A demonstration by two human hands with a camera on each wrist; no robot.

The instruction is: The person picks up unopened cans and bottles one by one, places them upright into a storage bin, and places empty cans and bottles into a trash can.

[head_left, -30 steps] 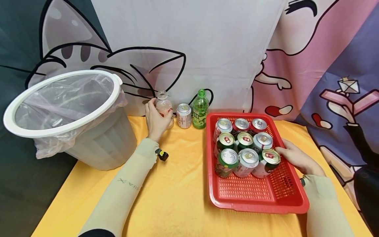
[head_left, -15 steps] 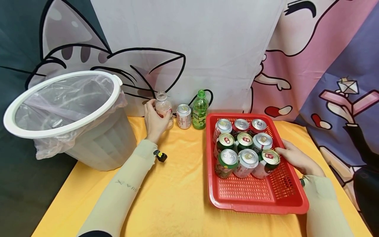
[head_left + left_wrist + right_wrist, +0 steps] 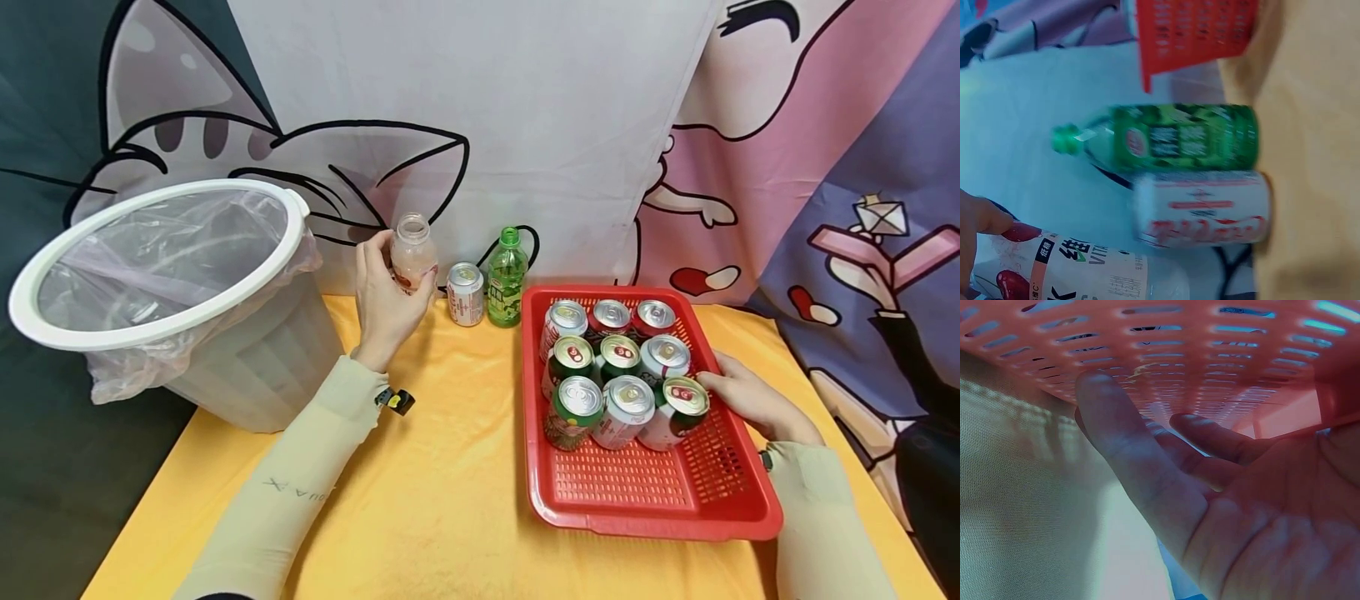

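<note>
My left hand [image 3: 386,304] grips a clear plastic bottle [image 3: 414,248] that has no cap, thumb and fingers around its body. In the left wrist view that bottle [image 3: 1072,265] shows a cherry label, and its base hangs clear of the yellow tablecloth. Just right of it stand a white and red drink can [image 3: 466,296] and a green bottle [image 3: 507,279], both upright. My right hand [image 3: 757,404] holds the right side of a red plastic basket [image 3: 652,527], thumb over the rim, fingers along the slotted outer wall. Several upright cans [image 3: 628,400] fill the basket's back and middle.
A large bin [image 3: 262,375] with a white rim and a clear plastic liner stands at the left, near my left forearm. Behind everything hangs a printed cloth backdrop [image 3: 555,125]. A yellow tablecloth [image 3: 435,467] covers the table.
My left hand has raised the clear bottle off the tablecloth and shifted slightly left. The right hand and the basket have stayed put.
</note>
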